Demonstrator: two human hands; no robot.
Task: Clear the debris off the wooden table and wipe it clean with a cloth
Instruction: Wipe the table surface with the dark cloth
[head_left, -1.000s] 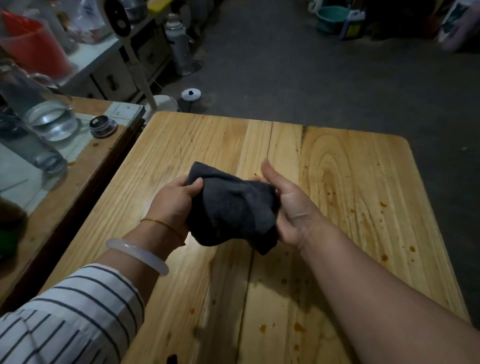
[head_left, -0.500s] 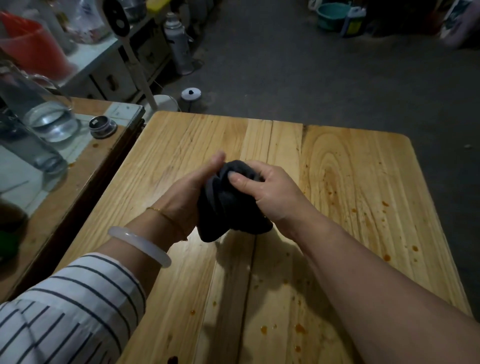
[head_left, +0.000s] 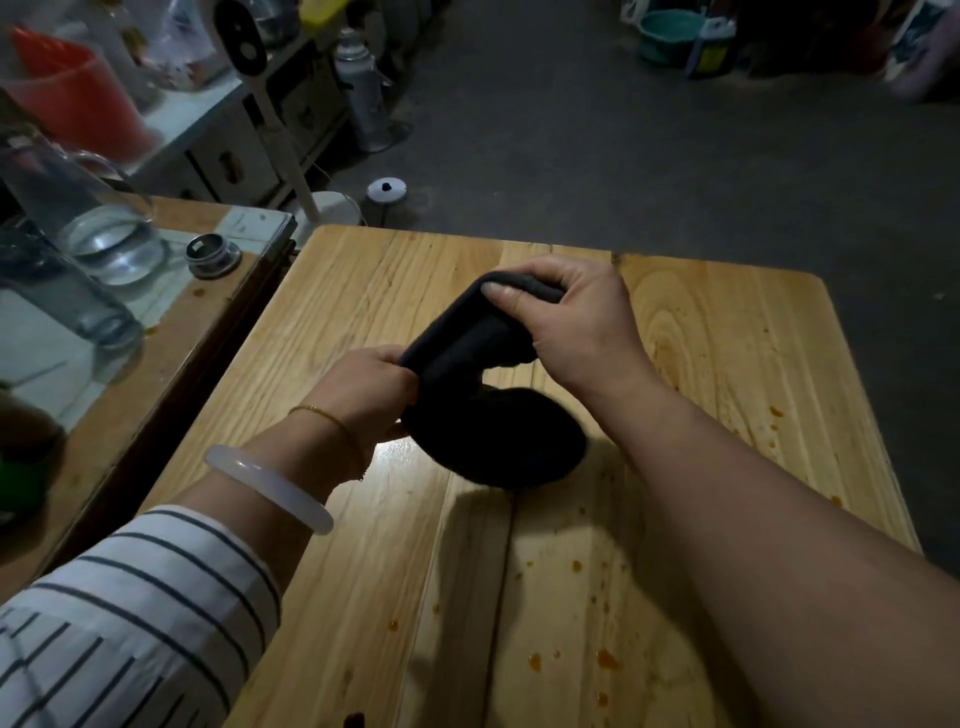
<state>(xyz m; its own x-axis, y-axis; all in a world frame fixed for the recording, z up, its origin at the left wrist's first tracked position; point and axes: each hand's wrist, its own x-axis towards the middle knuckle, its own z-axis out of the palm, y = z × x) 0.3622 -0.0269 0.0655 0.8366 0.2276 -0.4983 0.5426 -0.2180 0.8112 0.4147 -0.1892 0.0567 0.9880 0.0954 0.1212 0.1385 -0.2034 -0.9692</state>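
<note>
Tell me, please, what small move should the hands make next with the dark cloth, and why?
Probably lower the dark cloth flat onto the wooden table and wipe toward the orange spots. The left hand and the right hand both grip it bunched, not spread, and the spots are not yet wiped.

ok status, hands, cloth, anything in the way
Left hand and right hand both grip the dark cloth, stretched between them. Orange spots unwiped on the wooden table, near and right side.
</note>
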